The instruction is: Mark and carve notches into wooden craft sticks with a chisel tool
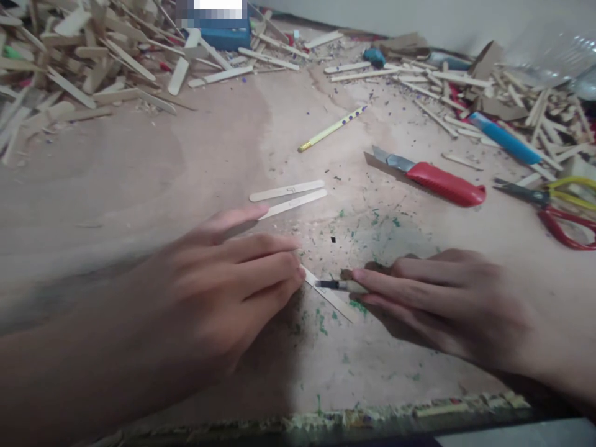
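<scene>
A pale wooden surface point(209, 149) fills most of the frame, with a light wall point(442, 18) behind it at the upper right and green and dark specks scattered around the middle. Two heaps of loose flat sticks lie on it, one heap point(93, 62) at the upper left and another heap point(535, 112) at the upper right, both too tangled to count. Near the centre, two marked sticks point(291, 189) lie side by side, the extended finger of the left hand point(228, 273) touching the lower one. A third stick point(333, 299) slants down to the right just below centre, its upper end at the left hand's other fingertips; whether that grip pinches the stick or only presses it down, I cannot tell. At the right of centre, the right hand point(447, 295) has its grip closed around one slim tool point(344, 285), the dark tip at the third stick. Above are one yellow pencil point(333, 129) with purple spots, one red-handled utility knife point(437, 180) and, at the right edge, one pair of scissors point(547, 197) with one yellow and one red loop. One bright blue piece point(505, 138) lies by the right heap. One blue box-like object point(226, 37) sits at the top, its contents unclear, and clear plastic point(554, 56) at the upper right may be a container.
</scene>
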The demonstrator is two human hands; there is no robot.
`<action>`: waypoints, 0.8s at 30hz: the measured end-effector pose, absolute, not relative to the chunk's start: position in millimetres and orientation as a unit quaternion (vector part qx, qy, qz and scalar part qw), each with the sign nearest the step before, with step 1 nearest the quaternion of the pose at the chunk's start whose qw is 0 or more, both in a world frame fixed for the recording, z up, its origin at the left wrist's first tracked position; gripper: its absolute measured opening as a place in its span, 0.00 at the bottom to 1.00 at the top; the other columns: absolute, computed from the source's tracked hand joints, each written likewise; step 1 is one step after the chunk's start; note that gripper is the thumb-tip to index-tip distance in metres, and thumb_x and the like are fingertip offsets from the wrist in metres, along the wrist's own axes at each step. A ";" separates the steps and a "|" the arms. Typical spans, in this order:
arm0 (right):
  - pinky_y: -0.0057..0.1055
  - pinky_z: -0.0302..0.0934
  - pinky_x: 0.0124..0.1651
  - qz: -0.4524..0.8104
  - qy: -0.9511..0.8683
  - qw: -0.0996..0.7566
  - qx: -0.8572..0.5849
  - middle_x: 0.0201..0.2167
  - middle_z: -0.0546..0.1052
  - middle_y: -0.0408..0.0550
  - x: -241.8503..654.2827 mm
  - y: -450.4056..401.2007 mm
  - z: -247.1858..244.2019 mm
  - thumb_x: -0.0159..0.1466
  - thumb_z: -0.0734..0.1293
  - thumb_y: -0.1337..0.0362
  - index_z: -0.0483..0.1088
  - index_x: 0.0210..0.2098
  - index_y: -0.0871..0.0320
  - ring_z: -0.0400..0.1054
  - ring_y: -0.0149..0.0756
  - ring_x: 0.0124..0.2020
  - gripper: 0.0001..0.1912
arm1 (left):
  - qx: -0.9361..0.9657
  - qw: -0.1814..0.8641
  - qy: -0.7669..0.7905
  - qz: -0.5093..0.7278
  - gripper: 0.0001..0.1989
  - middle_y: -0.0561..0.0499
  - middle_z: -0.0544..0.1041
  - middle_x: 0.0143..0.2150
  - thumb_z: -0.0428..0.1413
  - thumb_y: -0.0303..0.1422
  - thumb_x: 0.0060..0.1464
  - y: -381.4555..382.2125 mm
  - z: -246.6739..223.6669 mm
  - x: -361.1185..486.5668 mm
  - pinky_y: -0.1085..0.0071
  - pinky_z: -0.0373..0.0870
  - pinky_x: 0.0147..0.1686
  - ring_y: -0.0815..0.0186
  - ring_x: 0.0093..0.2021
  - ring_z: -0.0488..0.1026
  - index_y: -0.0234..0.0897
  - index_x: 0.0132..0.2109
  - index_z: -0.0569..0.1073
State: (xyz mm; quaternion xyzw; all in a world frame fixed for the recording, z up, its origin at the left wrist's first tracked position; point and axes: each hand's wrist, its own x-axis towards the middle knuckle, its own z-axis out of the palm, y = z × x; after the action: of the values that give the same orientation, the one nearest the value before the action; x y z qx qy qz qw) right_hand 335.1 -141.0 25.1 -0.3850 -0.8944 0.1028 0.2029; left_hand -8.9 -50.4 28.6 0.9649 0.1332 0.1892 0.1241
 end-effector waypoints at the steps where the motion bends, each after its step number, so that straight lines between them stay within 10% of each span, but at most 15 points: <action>1: 0.37 0.61 0.27 0.095 -0.894 0.205 -0.386 0.35 0.84 0.40 335.3 -141.3 25.1 0.92 0.69 0.66 0.81 0.69 0.57 0.74 0.30 0.25 0.11 | 0.965 0.125 0.134 0.188 0.23 0.51 0.93 0.60 0.47 0.19 0.85 -50.5 28.7 -8.9 0.67 0.51 0.93 0.65 0.71 0.86 0.38 0.54 0.86; 24: 0.36 0.61 0.27 0.112 -0.898 0.194 -0.378 0.35 0.85 0.41 333.9 -136.2 26.4 0.91 0.69 0.66 0.81 0.69 0.59 0.74 0.30 0.25 0.12 | 0.970 0.090 0.127 0.185 0.27 0.50 0.92 0.53 0.44 0.23 0.89 -50.1 27.2 -7.7 0.57 0.66 0.90 0.60 0.62 0.89 0.38 0.53 0.88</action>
State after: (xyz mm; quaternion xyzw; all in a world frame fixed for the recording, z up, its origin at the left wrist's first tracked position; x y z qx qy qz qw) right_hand 333.9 -136.2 26.4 -0.3782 -0.8983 0.1116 0.1937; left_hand -7.7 -50.1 27.2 0.9704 0.1269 0.1847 0.0896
